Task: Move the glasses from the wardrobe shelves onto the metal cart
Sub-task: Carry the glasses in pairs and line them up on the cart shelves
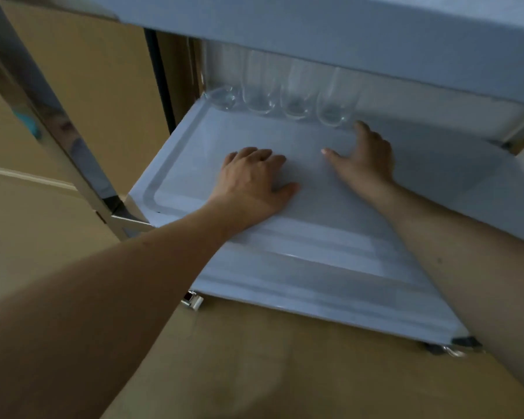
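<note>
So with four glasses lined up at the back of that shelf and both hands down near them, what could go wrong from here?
1. The four glasses stand side by side, apparently touching; lifting or nudging one may knock its neighbour.
2. The right hand has its fingers close to the rightmost glass, so a small slip could tip it.
3. The upper shelf hangs low over the glasses, hiding their rims; a glass lifted straight up could strike it.

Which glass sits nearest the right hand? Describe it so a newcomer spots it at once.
Find the white tray-like shelf under the upper shelf. Four clear glasses stand in a row along its back edge. The one you want is the rightmost glass, just beyond the fingertips of the right hand; its three neighbours all stand to its left, farther from that hand.
</note>
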The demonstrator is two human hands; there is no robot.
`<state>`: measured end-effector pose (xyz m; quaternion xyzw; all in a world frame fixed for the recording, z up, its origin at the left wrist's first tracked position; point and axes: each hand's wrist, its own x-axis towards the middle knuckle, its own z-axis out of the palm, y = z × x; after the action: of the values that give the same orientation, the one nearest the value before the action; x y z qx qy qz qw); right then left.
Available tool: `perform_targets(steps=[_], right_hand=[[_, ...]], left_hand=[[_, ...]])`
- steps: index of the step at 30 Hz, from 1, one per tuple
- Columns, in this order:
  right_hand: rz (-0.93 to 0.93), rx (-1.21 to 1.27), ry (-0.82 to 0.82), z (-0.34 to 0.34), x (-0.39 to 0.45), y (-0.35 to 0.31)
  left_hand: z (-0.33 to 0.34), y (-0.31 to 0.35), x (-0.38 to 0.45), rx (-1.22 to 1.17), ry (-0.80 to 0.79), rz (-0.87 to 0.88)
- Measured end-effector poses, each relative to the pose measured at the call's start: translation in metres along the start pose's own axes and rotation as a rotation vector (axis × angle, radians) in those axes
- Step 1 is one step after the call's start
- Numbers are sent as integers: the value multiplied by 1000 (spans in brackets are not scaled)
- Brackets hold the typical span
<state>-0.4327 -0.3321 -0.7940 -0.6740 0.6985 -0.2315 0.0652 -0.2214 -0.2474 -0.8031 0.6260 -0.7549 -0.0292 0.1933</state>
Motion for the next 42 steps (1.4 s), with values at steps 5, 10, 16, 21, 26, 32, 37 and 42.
perform_targets(steps=[5,10,16,21,26,32,37,42], right_hand=[[-75,-21,-59,-24,-76,7],[-27,-20,-118,-63,-157,6],[130,-21,-362,-160,-236,-13],[221,30,-380,-279,-268,-48],[260,82,-301,-404,-257,-74],[255,89,-97,-553,-230,-72],[307,18,37,-651,-219,-45],[420,27,215,-719,-209,-5]], left_hand=[[-21,16,-12,-49,-47,-47],[-62,56,-65,-97,-247,-96],[-160,104,-117,-94,-459,-93],[-261,163,-127,-107,-526,-13],[-363,246,-86,-98,-463,128],[-455,350,-27,-87,-304,316],[-504,434,10,-96,-227,468],[-523,519,44,-127,-199,660]])
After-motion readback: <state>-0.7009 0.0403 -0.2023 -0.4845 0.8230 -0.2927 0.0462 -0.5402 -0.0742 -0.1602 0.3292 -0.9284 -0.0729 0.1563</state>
